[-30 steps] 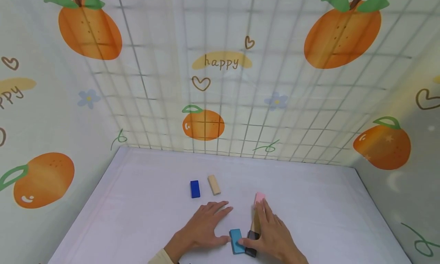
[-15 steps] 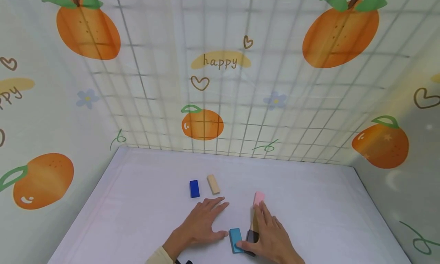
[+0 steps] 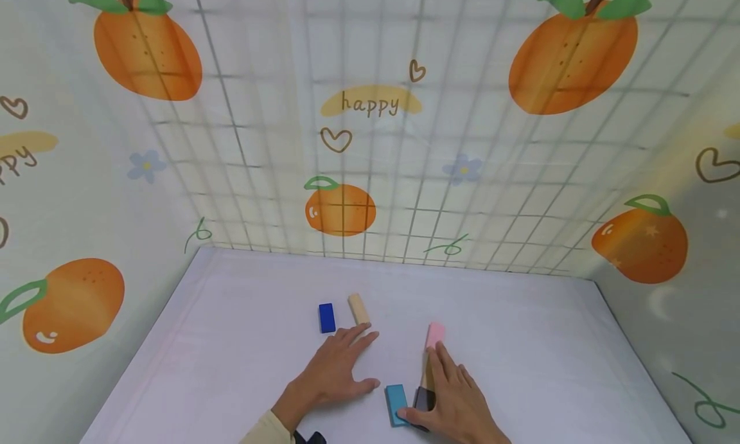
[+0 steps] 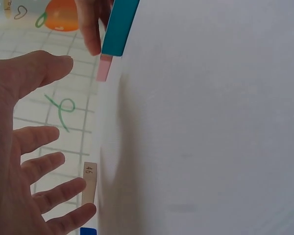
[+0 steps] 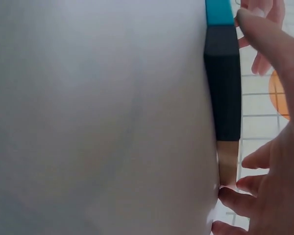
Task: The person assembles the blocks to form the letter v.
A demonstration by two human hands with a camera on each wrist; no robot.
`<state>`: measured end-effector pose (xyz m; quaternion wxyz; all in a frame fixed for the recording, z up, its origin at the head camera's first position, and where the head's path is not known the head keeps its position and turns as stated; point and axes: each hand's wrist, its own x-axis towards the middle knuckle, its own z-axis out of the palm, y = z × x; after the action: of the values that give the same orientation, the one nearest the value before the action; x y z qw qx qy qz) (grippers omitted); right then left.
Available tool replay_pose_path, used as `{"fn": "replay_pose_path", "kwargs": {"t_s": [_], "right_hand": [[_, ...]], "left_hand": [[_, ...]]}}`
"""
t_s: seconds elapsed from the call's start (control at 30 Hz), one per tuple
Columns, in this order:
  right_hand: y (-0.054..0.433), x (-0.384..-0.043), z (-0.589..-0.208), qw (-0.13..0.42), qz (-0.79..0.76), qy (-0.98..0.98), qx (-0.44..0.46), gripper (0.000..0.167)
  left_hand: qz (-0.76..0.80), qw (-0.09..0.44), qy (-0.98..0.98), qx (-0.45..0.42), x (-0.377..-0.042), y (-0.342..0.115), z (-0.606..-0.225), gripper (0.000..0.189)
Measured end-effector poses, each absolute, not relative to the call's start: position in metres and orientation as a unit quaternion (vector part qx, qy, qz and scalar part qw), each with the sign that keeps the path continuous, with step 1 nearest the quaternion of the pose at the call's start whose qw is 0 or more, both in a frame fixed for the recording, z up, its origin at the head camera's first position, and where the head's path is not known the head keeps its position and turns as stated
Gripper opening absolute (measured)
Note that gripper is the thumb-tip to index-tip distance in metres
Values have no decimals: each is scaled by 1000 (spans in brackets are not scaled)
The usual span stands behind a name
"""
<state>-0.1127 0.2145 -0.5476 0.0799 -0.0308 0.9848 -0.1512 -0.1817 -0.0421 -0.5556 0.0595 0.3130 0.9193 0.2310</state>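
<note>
My left hand (image 3: 332, 370), fingers spread and holding nothing, is over the table with its fingertips right at the near end of a plain wooden block (image 3: 357, 308). In the left wrist view, that block's end shows the number 46. A dark blue block (image 3: 326, 318) lies just left of it. My right hand (image 3: 459, 396) lies along a row made of a black block (image 3: 424, 398), a wooden block (image 5: 228, 161) and a pink block (image 3: 436, 332). Its thumb touches the near end of a teal block (image 3: 396, 400), beside the black one. The fingers, fairly straight, partly hide the row.
The blocks lie on a white-covered table (image 3: 537, 354). Behind it hangs a grid-patterned curtain (image 3: 393, 168) printed with oranges, and similar cloth stands along both sides. A small black object (image 3: 315, 437) shows at the bottom edge by the left sleeve (image 3: 268, 429).
My left hand has moved forward and left, away from the teal block and up to the plain wooden block. My right hand has slid back slightly, its fingertips now off most of the pink block.
</note>
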Motion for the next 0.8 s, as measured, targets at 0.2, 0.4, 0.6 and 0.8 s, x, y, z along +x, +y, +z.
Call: {"fn": "replay_pose_path", "kwargs": {"t_s": [0.2,0.4,0.6,0.8], "right_hand": [[214,-112,-547,82,-149,985,-35,139],[215,-111,-548,85,-150,985,-31,140],[214,-112,-547,92,-143,985,-28,142],[214,-111,-548,88,-142,985,-31,142]], "left_hand": [[244,57,920,301,-186,-42,-555,81],[250,54,924,284,-189,-41,-554,83],[248,44,928,273,-195,-41,-554,85],[253,42,930,263,-201,-43,-554,85]]}}
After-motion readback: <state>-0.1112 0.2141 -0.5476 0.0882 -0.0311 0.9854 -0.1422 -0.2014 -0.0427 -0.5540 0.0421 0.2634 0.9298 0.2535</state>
